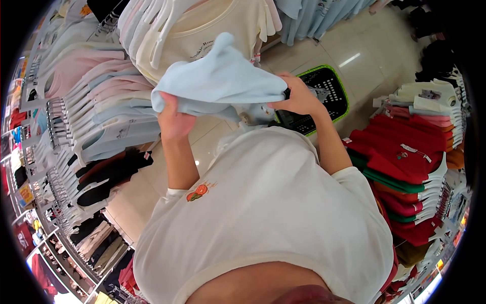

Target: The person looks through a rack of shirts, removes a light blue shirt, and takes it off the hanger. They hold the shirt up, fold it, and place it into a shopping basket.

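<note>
A light blue garment (217, 76) is stretched between my two hands in front of my chest, bunched and folded over itself. My left hand (175, 120) grips its near left edge, with the thumb on top of the cloth. At the right end my right hand (297, 96) is closed on the fabric, and a small dark piece shows by the fingertips. Below the cloth hangs a lower fold with a small print, partly hidden. Just beyond my right hand, a black basket with a green rim (348, 96) stands on the tiled floor, with something greyish inside.
Cream T-shirts (212, 33) hang on white hangers directly ahead. To the left is a long rack of pastel shirts (119, 91) with black garments (116, 175) below. Red shirts (390, 147) hang close on the right. Light blue clothes (324, 17) hang at the back.
</note>
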`<state>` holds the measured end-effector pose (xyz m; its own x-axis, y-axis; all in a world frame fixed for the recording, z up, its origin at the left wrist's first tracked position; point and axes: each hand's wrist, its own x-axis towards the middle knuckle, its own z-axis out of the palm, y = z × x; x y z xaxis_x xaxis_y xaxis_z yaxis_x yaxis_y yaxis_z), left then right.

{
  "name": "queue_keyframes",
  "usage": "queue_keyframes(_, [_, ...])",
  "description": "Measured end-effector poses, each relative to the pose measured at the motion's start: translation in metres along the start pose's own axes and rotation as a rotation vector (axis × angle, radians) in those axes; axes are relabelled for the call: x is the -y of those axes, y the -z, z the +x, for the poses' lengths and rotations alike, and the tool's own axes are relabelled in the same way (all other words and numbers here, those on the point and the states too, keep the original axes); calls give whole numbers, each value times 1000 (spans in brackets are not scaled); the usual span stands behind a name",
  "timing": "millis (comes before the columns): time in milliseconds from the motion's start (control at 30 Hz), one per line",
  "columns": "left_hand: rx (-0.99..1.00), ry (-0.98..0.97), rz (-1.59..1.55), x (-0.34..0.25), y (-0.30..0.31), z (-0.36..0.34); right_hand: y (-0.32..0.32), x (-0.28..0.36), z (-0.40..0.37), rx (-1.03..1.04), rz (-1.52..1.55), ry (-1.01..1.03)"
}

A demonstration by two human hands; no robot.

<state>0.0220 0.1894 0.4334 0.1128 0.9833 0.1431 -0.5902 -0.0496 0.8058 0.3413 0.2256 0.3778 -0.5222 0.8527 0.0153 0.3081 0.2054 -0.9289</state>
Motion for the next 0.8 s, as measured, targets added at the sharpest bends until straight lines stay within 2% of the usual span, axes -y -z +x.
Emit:
queue_keyframes(133, [58, -6, -104, -3, 13, -10, -3, -1, -10, 299, 482, -249])
queue_keyframes(233, [80, -21, -113, -2, 16, -17, -1, -8, -12, 410, 463, -264])
queue_keyframes(367, [32, -51, -113, 2, 18, -25, 3, -35, -23, 275, 699, -298])
queue_keyframes(467, [90, -11, -122, -2, 11, -35, 17, -24, -22, 148, 690, -328])
queue_keyframes(567, [227, 50, 168, -1, 15, -50, 26, -11, -14, -34, 580, -257])
queue_keyframes(667, [476, 185, 677, -3, -65, -54, 37, -5, -1, -176, 414, -173])
queue_keyframes(767, [869, 118, 716, 22, -137, -40, 26, 45, 11, -227, 667, -131])
queue_keyframes(800, [1010, -8, 871, 24, -150, -30, 23, 54, 15, -240, 570, -77])
